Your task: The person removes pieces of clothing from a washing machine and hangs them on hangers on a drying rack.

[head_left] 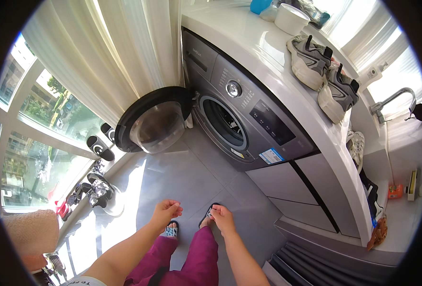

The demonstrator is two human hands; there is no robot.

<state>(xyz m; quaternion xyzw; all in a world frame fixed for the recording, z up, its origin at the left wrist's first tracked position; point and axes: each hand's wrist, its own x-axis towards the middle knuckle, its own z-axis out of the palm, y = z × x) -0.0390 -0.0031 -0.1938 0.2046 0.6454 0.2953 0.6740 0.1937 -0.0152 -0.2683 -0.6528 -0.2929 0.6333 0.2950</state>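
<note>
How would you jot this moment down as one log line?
left hand: loosely curled, nothing visible held | right hand: same | washing machine: round door open | grey sneakers: on white counter

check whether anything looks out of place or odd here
Yes: a pair of grey sneakers with pale soles stands on the glossy white countertop, near a round white tub; footwear there seems out of place.

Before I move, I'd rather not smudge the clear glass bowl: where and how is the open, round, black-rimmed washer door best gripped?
Probably the left edge of its black rim, pinched from the left: the round door joins the grey washer at right, so that edge looks farthest from there; the clear bowl bulges inside.
</note>
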